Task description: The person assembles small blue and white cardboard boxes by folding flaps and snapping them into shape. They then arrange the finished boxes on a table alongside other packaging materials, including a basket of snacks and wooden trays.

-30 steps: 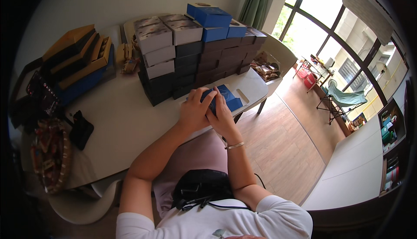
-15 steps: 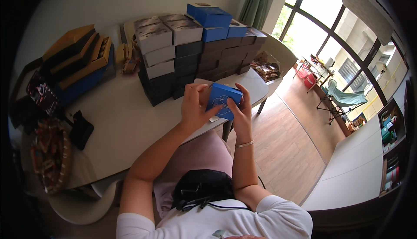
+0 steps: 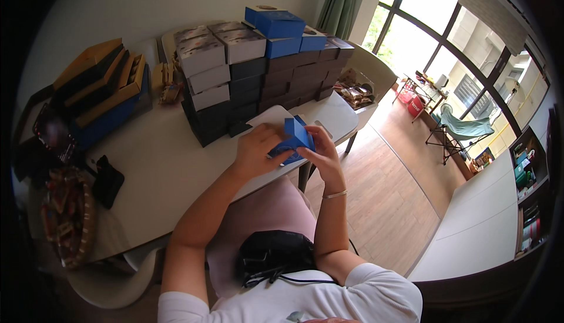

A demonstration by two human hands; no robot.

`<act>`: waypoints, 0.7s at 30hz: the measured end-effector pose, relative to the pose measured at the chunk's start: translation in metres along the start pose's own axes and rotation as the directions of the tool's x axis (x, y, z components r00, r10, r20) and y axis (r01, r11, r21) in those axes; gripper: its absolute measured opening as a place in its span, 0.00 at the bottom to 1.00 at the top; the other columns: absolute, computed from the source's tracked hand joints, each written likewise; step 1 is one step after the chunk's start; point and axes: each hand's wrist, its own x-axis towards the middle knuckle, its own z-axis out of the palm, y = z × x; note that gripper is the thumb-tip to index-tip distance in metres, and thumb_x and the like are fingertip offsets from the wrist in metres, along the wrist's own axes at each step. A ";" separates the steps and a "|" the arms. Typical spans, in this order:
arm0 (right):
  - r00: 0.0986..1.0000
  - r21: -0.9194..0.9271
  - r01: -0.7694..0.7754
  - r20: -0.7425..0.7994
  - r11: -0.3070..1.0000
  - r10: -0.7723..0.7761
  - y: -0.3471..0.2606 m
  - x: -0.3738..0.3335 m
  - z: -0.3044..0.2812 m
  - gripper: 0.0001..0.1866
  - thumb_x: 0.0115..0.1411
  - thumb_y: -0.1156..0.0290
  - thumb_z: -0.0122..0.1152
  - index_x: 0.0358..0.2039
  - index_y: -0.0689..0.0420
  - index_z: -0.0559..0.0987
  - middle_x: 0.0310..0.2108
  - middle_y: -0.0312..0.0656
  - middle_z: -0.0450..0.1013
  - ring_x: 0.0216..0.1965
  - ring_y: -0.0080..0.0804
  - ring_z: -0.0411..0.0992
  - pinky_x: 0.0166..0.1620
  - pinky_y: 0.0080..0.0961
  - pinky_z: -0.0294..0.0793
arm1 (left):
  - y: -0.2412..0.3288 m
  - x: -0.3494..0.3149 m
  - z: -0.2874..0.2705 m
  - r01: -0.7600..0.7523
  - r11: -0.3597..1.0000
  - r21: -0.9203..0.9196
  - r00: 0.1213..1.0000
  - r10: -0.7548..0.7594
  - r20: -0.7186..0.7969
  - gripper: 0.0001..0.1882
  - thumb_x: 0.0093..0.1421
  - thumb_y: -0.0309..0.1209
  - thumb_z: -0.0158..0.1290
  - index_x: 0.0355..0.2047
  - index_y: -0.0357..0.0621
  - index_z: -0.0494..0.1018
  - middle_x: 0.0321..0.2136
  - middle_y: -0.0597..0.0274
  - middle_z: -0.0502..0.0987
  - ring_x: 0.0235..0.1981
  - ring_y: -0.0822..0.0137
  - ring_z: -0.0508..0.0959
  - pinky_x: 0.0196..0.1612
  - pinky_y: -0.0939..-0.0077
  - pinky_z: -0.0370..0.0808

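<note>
Both hands grip a small blue cardboard box point(image 3: 298, 134) above the near edge of the white table. My left hand point(image 3: 257, 151) closes on its left side, fingers curled along the lower edge. On the right side, my right hand point(image 3: 322, 154) pinches it between thumb and fingers. One blue panel stands up from the box, and a printed face shows low between the hands; whether the box is open cannot be made out. Behind it a pale flat board point(image 3: 274, 113) lies on the table, partly covered by the hands.
Stacked white point(image 3: 205, 61), black and brown boxes stand at the table's back, with larger blue boxes point(image 3: 281, 24) on top. At left are yellow-and-black open boxes point(image 3: 88, 67), a phone point(image 3: 51, 130), a black pouch point(image 3: 108, 181) and a basket of wrapped snacks point(image 3: 69, 217).
The blue box has been turned and tipped, so its printed face now points lower and a panel stands up. My hands have shifted around it, slightly lower. The view has shifted slightly.
</note>
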 end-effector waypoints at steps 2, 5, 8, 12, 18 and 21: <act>0.999 -0.063 0.004 0.044 0.998 -0.001 -0.001 -0.002 -0.002 0.26 0.53 0.78 0.71 0.52 0.62 0.72 0.42 0.37 0.72 0.44 0.19 0.70 0.47 0.16 0.72 | 0.003 -0.002 -0.003 -0.006 1.000 -0.008 0.999 0.006 -0.035 0.15 0.49 0.35 0.69 0.33 0.45 0.77 0.32 0.58 0.77 0.36 0.61 0.77 0.38 0.72 0.75; 0.996 -0.032 0.080 -0.035 0.996 -0.081 0.002 -0.001 -0.003 0.25 0.56 0.79 0.67 0.53 0.63 0.71 0.43 0.37 0.72 0.44 0.20 0.70 0.47 0.17 0.71 | 0.005 -0.003 0.005 0.111 0.983 -0.146 0.957 -0.146 -0.251 0.27 0.46 0.29 0.70 0.46 0.45 0.70 0.42 0.56 0.74 0.40 0.62 0.75 0.42 0.71 0.76; 0.980 0.202 0.139 -0.167 0.969 -0.106 0.008 0.004 0.005 0.19 0.60 0.78 0.64 0.50 0.61 0.71 0.40 0.34 0.72 0.39 0.17 0.70 0.42 0.14 0.71 | -0.001 -0.004 0.008 0.226 0.910 -0.348 0.917 -0.319 -0.238 0.42 0.49 0.23 0.67 0.60 0.43 0.56 0.51 0.53 0.68 0.47 0.61 0.74 0.43 0.69 0.78; 0.984 0.374 0.095 -0.174 0.922 -0.030 0.018 0.008 0.020 0.15 0.64 0.72 0.60 0.49 0.59 0.69 0.39 0.33 0.71 0.38 0.15 0.69 0.39 0.13 0.69 | -0.009 -0.013 0.021 0.387 0.626 -0.676 0.878 -0.474 0.064 0.35 0.57 0.26 0.62 0.62 0.43 0.56 0.49 0.53 0.69 0.46 0.64 0.75 0.35 0.78 0.79; 0.990 0.290 0.030 -0.141 0.957 0.011 0.029 0.007 0.011 0.23 0.69 0.62 0.52 0.60 0.61 0.66 0.50 0.41 0.72 0.51 0.24 0.70 0.52 0.22 0.70 | -0.002 -0.009 0.012 0.514 0.512 -0.688 0.842 -0.452 0.293 0.37 0.63 0.30 0.57 0.66 0.48 0.49 0.48 0.57 0.67 0.47 0.67 0.74 0.29 0.82 0.81; 0.979 0.488 0.026 -0.190 0.872 0.077 0.030 0.010 0.004 0.25 0.71 0.56 0.47 0.60 0.62 0.66 0.51 0.41 0.72 0.50 0.26 0.71 0.52 0.23 0.71 | -0.003 -0.011 0.013 0.487 0.560 -0.670 0.870 -0.376 0.319 0.39 0.62 0.30 0.59 0.68 0.50 0.49 0.47 0.58 0.66 0.47 0.68 0.73 0.28 0.82 0.81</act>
